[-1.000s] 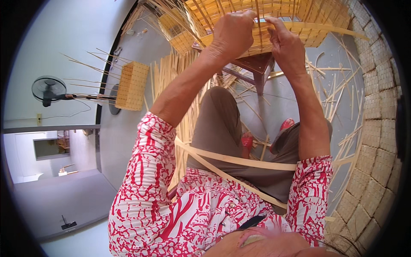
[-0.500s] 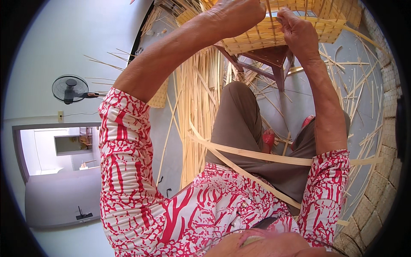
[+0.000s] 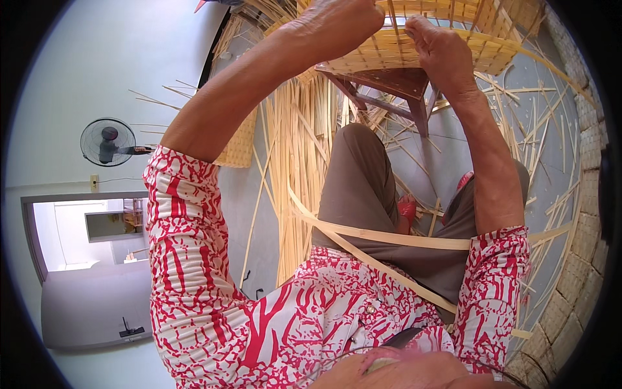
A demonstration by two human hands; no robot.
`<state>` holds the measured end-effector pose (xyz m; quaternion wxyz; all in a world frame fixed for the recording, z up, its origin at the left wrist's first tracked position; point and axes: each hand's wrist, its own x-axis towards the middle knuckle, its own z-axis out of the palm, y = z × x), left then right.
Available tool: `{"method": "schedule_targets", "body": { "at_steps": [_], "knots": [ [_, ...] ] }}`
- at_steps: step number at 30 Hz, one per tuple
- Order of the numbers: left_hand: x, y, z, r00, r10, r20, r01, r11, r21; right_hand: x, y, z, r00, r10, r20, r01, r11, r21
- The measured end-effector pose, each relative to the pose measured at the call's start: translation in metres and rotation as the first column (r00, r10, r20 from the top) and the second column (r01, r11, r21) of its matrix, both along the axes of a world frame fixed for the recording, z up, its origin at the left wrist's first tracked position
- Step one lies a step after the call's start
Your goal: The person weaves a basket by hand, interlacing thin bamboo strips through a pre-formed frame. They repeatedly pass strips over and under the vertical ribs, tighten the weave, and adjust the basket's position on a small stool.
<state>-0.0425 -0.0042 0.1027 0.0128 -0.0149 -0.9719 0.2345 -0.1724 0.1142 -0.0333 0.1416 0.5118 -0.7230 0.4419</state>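
Note:
A partly woven basket (image 3: 376,57) of yellow bamboo strips rests on a dark wooden stool (image 3: 398,83), with upright strips rising from its side. My left hand (image 3: 343,24) is closed at the basket's upper edge, its fingertips partly out of sight. Just right of it, my right hand (image 3: 442,55) pinches the edge of the weave beside an upright strip, thumb and fingers pressed together. Whether a separate strip is held in either hand is too small to make out. Two long pale strips (image 3: 402,240) lie across my lap, one passing by my right forearm.
Loose bamboo strips (image 3: 301,168) lie in a thick bundle on the floor left of my knee. More strips (image 3: 534,129) are scattered at the right, near a wall of woven panels (image 3: 580,266). A black fan (image 3: 108,141) stands at the far left, above a doorway (image 3: 91,227).
Both hands have shifted slightly left along the basket's edge, still close together. The basket has moved a little left too, showing more of the stool top.

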Motion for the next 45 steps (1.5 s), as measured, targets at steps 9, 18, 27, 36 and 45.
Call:
{"method": "schedule_targets", "body": {
  "at_steps": [9,18,27,36,45],
  "knots": [
    [0.061,-0.034,-0.018,0.971,-0.078,-0.226,0.074,0.997,-0.025,0.030,0.000,-0.009,0.966,0.249,-0.067,-0.253,0.966,-0.059],
    [0.024,0.000,-0.074,0.801,-0.111,-0.588,0.354,0.880,0.316,-0.032,0.049,-0.030,0.287,0.253,0.924,-0.087,0.967,-0.238],
    [-0.019,0.013,-0.089,0.733,0.073,-0.677,0.271,0.880,0.389,-0.067,0.064,-0.012,-0.259,0.738,0.623,0.328,0.674,-0.662],
    [0.011,0.009,-0.097,0.610,0.121,-0.783,0.383,0.820,0.425,-0.055,0.063,-0.010,-0.502,0.762,0.410,0.086,0.516,-0.852],
    [0.010,0.003,-0.095,0.640,0.104,-0.761,0.509,0.684,0.523,0.009,0.048,0.059,0.460,0.605,0.650,-0.418,0.793,-0.442]
  ]
}}
